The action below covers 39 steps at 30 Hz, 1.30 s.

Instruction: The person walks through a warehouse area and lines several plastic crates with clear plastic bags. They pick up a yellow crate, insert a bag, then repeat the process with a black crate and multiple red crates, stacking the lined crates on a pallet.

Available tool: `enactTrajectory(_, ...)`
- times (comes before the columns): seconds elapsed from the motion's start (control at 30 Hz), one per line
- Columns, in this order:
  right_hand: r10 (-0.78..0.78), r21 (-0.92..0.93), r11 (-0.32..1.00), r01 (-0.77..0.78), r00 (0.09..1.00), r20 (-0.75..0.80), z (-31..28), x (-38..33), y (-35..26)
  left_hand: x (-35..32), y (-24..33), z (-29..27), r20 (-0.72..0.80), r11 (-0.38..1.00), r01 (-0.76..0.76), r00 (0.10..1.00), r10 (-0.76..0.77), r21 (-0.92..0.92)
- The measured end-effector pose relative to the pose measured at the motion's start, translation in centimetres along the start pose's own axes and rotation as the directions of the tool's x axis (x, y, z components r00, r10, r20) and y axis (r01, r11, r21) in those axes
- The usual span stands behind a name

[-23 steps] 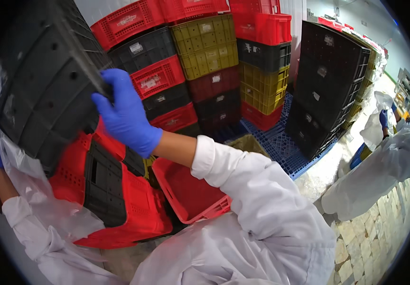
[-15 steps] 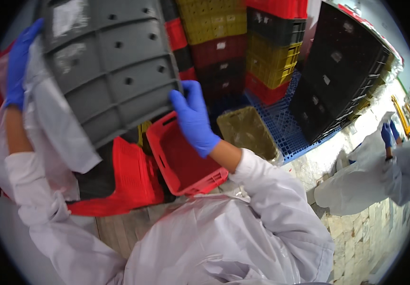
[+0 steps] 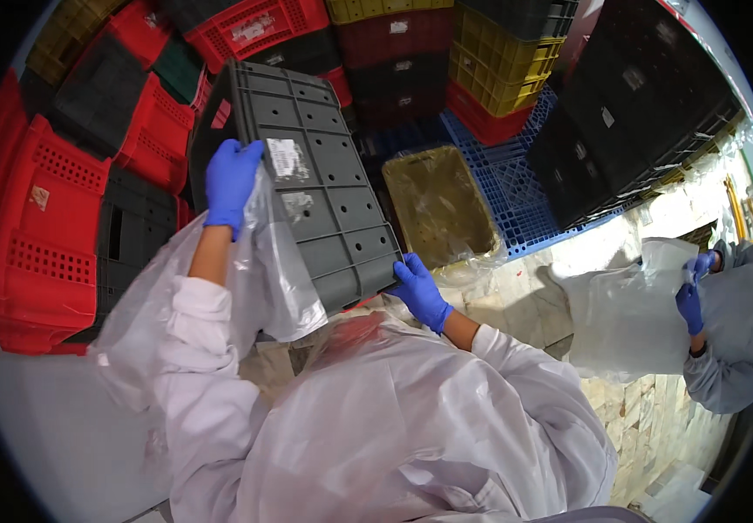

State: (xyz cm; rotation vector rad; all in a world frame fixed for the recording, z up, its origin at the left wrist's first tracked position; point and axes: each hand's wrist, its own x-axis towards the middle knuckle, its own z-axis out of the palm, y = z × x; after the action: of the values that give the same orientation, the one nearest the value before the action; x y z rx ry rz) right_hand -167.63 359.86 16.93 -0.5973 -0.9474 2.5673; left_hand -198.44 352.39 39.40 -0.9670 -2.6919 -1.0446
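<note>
A grey plastic crate is tilted in front of me, its ribbed, holed face toward me and white labels stuck on it. My left hand, in a blue glove, is closed at its left edge. Clear plastic sheeting hangs beneath that hand, along the crate's near side; whether the hand grips it too I cannot tell. My right hand, also blue-gloved, is closed on the crate's near right corner. A sliver of red shows under that corner, mostly hidden.
Red crates and dark ones are stacked at left. A yellowish crate lined with clear plastic sits beyond my right hand, beside a blue pallet. Tall black crates stand at right. A co-worker's gloved hands are near a translucent sheet.
The grey crate has come down and right with both my hands, covering most of the red crate below. The view has shifted, showing more stacks at left. The co-worker's hands are nearer me.
</note>
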Motion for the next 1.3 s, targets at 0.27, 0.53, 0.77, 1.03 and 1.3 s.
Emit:
enactTrajectory(0.27, 0.019, -0.381, 0.903, -0.199, 0.904, -0.427, -14.1, 1.2, -7.3, -5.1, 4.6, 4.7, 0.482, 0.977, -0.165, 0.872, 0.081, 0.135)
enactTrajectory(0.53, -0.105, -0.67, 0.742, 0.008, 0.989, -0.105, -2.3, 7.2, -15.7, -19.1, -3.6, 5.3, 0.861, 0.935, -0.257, 0.502, -0.087, 0.245)
enactTrajectory(0.77, -0.207, -0.995, 0.101, -0.003, 0.978, -0.024, 0.4, 11.7, -7.8, -25.0, -4.6, 5.1, 0.73, 0.911, -0.226, 0.674, -0.109, 0.345)
enactTrajectory(1.03, -0.266, -0.999, -0.043, 0.024, 0.963, 0.035, 3.1, 14.3, -6.0, -25.0, -6.4, 3.8, 0.492, 0.929, -0.133, 0.869, -0.058, 0.345)
enactTrajectory(1.3, -0.161, -0.999, 0.033, 0.023, 0.987, 0.018, 5.3, 18.5, -4.6, -21.8, -9.3, 1.0, 0.533, 0.954, 0.136, 0.804, -0.264, 0.267)
